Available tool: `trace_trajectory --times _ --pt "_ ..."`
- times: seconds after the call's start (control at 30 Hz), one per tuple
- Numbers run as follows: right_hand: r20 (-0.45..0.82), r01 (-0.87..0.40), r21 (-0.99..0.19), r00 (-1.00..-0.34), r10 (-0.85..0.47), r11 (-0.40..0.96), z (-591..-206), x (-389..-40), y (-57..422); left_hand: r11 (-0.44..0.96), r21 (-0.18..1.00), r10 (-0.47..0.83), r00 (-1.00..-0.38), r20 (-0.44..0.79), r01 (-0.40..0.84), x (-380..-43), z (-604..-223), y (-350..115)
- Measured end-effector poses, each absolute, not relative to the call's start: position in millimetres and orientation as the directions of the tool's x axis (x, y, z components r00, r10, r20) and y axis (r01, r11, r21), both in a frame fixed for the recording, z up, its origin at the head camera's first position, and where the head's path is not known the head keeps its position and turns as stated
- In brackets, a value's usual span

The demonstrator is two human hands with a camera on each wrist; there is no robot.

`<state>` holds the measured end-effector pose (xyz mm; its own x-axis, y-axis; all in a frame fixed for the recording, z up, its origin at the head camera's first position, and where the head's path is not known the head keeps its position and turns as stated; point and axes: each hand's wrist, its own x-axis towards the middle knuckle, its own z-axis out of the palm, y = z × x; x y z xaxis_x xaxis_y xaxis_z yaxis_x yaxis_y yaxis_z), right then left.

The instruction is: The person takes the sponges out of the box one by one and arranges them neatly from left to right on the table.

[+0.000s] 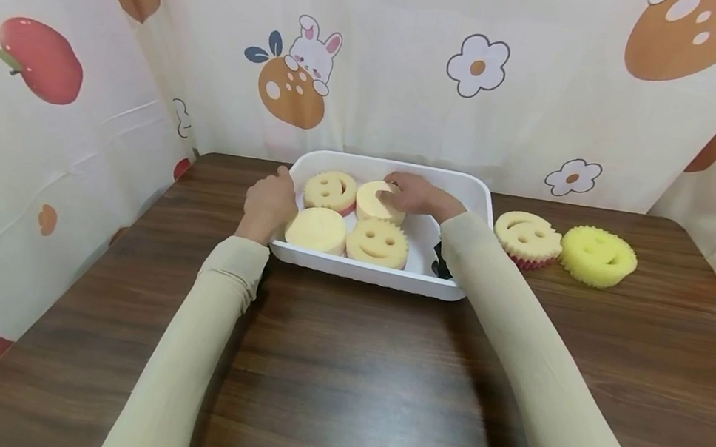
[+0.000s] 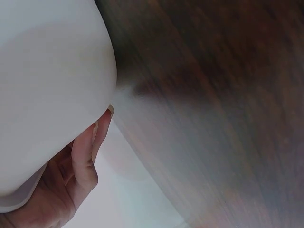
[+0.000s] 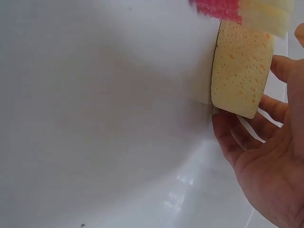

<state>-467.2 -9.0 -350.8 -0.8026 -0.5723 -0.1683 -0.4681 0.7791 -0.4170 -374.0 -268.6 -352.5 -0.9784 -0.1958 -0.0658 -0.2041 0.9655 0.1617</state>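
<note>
A white plastic tray (image 1: 419, 272) stands near the table's back edge. My left hand (image 1: 269, 204) grips its left rim, and in the left wrist view the fingers (image 2: 84, 156) lie against the tray's outer wall (image 2: 52, 90). With my right hand (image 1: 420, 195) I hold a plain round sponge (image 1: 374, 202) at the back of the tray. The right wrist view has this pale, porous sponge (image 3: 240, 71) between thumb and fingers. Beside it sit a smiley-face sponge (image 1: 322, 191), a plain round sponge (image 1: 316, 227) and another smiley sponge (image 1: 377, 244).
Right of the tray, a cream smiley sponge with a red underside (image 1: 526, 237) and a bright yellow smiley sponge (image 1: 597, 257) lie on the dark wooden table (image 1: 353, 372). Partly behind my right sleeve is a black object (image 1: 440, 265) in the tray. A printed curtain (image 1: 399, 109) hangs behind.
</note>
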Motion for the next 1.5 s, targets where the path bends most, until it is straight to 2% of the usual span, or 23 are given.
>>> trace_trajectory --times 1.23,1.5 --pt "-0.130 -0.478 -0.440 -0.804 -0.581 0.760 -348.7 -465.5 -8.9 0.962 0.158 -0.210 -0.974 -0.085 -0.221 -370.6 -349.2 -265.2" --pt "-0.189 -0.461 -0.419 -0.798 -0.572 0.782 -351.9 -465.3 -9.9 0.965 0.153 -0.202 -0.976 -0.082 -0.213 -371.9 -350.5 -266.9"
